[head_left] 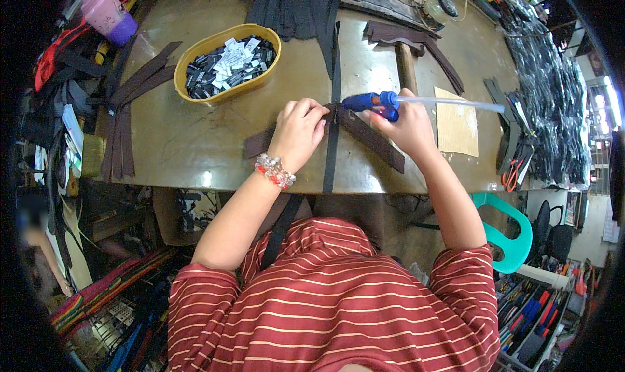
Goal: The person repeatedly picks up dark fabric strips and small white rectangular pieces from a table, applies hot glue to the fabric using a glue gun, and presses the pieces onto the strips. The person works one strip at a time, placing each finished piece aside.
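Note:
My right hand grips a blue glue gun with a clear glue stick sticking out to the right; its nozzle points left at a dark brown leather strip lying across the table. My left hand, with a beaded bracelet at the wrist, presses down on the strip where it crosses a narrow black strap that runs toward me over the table edge. The two hands are close together, either side of the strap.
A yellow oval bowl of small black and white labels sits at the left. More brown strips lie left, black straps at the back. A hammer, a cardboard square, scissors and bagged black goods are at the right. A green chair stands below.

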Action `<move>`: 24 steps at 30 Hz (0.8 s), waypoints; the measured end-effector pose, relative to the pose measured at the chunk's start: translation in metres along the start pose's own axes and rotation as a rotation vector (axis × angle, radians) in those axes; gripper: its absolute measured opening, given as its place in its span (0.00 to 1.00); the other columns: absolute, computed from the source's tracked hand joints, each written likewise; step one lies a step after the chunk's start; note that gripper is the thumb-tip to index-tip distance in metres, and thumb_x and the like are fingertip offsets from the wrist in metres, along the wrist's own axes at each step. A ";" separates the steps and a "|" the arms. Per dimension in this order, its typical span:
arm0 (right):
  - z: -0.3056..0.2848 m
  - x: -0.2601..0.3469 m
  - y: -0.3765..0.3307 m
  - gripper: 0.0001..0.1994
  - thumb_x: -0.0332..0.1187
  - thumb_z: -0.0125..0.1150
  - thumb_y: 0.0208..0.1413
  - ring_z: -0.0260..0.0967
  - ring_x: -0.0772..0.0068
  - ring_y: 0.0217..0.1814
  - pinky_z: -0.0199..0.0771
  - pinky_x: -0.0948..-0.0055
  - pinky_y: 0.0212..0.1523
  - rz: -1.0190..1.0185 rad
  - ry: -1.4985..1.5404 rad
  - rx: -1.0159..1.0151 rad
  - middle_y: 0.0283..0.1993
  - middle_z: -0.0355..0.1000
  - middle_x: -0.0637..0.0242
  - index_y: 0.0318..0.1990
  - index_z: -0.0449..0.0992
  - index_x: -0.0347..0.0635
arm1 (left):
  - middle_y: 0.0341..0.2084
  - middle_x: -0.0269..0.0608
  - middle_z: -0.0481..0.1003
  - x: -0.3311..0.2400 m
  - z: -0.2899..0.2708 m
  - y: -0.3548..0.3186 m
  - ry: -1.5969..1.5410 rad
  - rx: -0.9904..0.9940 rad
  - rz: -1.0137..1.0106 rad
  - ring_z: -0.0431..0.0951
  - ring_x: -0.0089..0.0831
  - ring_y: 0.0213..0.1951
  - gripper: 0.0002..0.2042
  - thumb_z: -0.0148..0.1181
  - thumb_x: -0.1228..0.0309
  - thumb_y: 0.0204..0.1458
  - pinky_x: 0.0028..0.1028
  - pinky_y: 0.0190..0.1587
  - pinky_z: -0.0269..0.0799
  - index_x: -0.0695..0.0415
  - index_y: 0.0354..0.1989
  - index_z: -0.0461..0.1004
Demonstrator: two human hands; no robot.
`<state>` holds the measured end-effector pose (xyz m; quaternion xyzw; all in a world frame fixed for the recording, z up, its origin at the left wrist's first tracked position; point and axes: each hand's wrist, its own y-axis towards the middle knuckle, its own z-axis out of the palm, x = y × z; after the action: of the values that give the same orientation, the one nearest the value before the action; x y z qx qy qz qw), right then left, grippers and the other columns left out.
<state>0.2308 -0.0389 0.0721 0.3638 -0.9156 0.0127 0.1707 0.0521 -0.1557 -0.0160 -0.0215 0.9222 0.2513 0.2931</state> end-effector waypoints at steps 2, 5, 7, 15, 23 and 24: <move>0.000 0.007 0.003 0.22 0.57 0.63 0.44 0.70 0.51 0.34 0.70 0.58 0.36 0.002 -0.065 -0.023 0.31 0.68 0.53 0.31 0.81 0.46 | 0.35 0.38 0.71 -0.001 -0.001 0.002 0.004 0.014 -0.017 0.70 0.39 0.41 0.09 0.58 0.75 0.46 0.34 0.47 0.67 0.56 0.38 0.75; -0.005 0.006 -0.003 0.16 0.47 0.65 0.44 0.71 0.53 0.35 0.72 0.59 0.37 -0.232 -0.264 -0.003 0.32 0.68 0.54 0.31 0.77 0.44 | 0.35 0.38 0.71 0.001 0.000 0.002 0.042 0.015 0.021 0.70 0.39 0.41 0.09 0.58 0.74 0.46 0.35 0.46 0.68 0.56 0.37 0.75; -0.008 -0.010 -0.013 0.11 0.35 0.66 0.42 0.71 0.56 0.38 0.72 0.61 0.39 -0.387 -0.254 -0.123 0.34 0.69 0.57 0.35 0.75 0.45 | 0.36 0.38 0.71 0.002 0.001 0.000 0.099 0.072 0.016 0.70 0.39 0.41 0.09 0.58 0.74 0.46 0.35 0.46 0.68 0.55 0.37 0.75; 0.006 -0.195 -0.081 0.21 0.46 0.63 0.53 0.70 0.66 0.39 0.68 0.68 0.44 0.586 0.303 -0.778 0.38 0.76 0.55 0.42 0.76 0.34 | 0.34 0.46 0.74 0.018 -0.061 0.027 0.195 0.226 -0.014 0.73 0.40 0.41 0.11 0.48 0.73 0.51 0.35 0.47 0.68 0.60 0.39 0.75; 0.028 -0.154 -0.144 0.30 0.49 0.65 0.48 0.64 0.56 0.49 0.64 0.60 0.49 0.667 -0.188 -0.747 0.45 0.66 0.55 0.55 0.67 0.43 | 0.34 0.45 0.78 0.120 -0.141 0.063 0.612 0.212 -0.331 0.77 0.43 0.38 0.09 0.55 0.73 0.46 0.38 0.44 0.72 0.55 0.35 0.78; 0.029 -0.136 -0.143 0.26 0.45 0.65 0.50 0.64 0.59 0.47 0.66 0.63 0.47 0.662 -0.117 -0.774 0.44 0.66 0.56 0.54 0.69 0.42 | 0.34 0.46 0.78 0.123 -0.141 0.060 0.618 0.180 -0.350 0.77 0.43 0.39 0.09 0.54 0.73 0.47 0.39 0.43 0.72 0.55 0.36 0.78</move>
<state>0.4096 -0.0579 -0.0136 -0.0356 -0.9273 -0.2944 0.2284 -0.1356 -0.1574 0.0417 -0.2283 0.9680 0.0968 0.0398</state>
